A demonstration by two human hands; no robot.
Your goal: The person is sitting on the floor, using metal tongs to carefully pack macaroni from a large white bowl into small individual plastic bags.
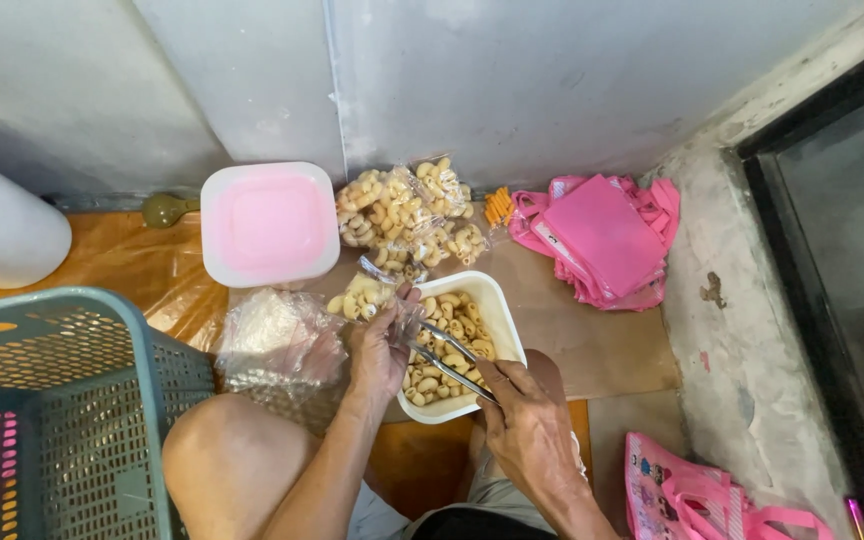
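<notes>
Fingers of our left hand [377,355] pinch a small clear bag [367,297] of curled snacks, held just above the white tub [505,318]. Leftward sit a teal basket [72,400], empty clear bags [272,335] and a pink-lidded box [270,222] (filled packets [407,212] heaped behind). Our right hand [527,425] grips metal tongs [452,362], tips seemingly apart, over the tub's loose snacks [447,350]. Pink cloth bags [600,238] lie at right.
</notes>
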